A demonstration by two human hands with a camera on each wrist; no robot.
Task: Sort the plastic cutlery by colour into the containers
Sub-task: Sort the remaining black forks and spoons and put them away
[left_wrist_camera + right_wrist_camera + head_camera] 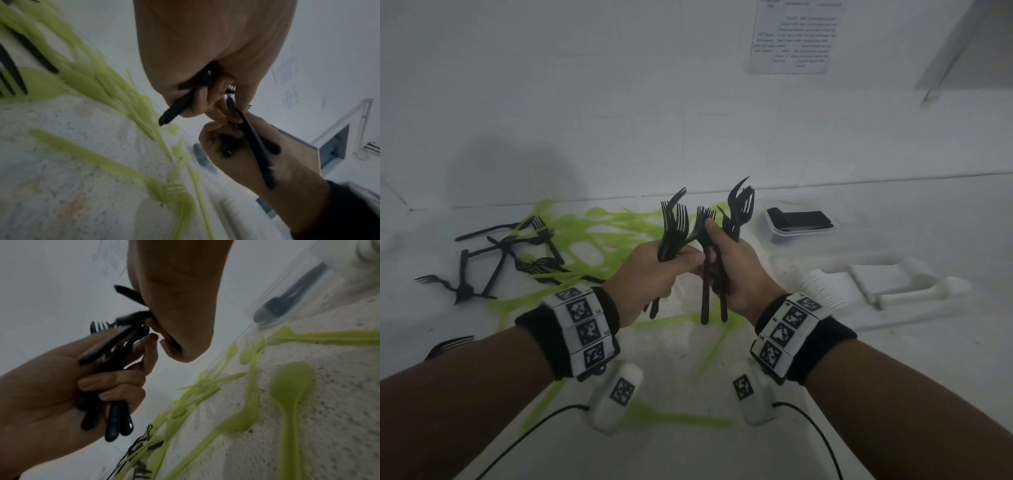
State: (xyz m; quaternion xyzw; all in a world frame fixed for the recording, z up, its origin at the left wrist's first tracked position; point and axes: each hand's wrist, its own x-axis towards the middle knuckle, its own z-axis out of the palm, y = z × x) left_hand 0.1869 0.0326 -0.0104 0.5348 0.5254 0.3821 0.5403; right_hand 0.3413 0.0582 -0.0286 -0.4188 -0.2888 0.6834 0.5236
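Black forks (pixel 674 222) were gripped in the left hand (pixel 654 274) and more (pixel 736 212) in the right hand (pixel 739 270), fingers curled, above green cutlery (pixel 599 240) scattered left of the clear container (pixel 798 224).

My left hand (pixel 654 270) and right hand (pixel 739 270): bare, no gloves, no rings in view. Forearms bare, no sleeves.

Left wrist: black fabric wristband (pixel 541 337); over it a white strap of square panels (pixel 582 329), each printed with a black-and-white coded marker. Below it, a white rounded camera housing (pixel 616 397) with one marker and a black cable (pixel 530 435).

Right wrist: matching black band (pixel 825 346), white marker strap (pixel 784 329), white housing (pixel 751 394), black cable (pixel 815 435).
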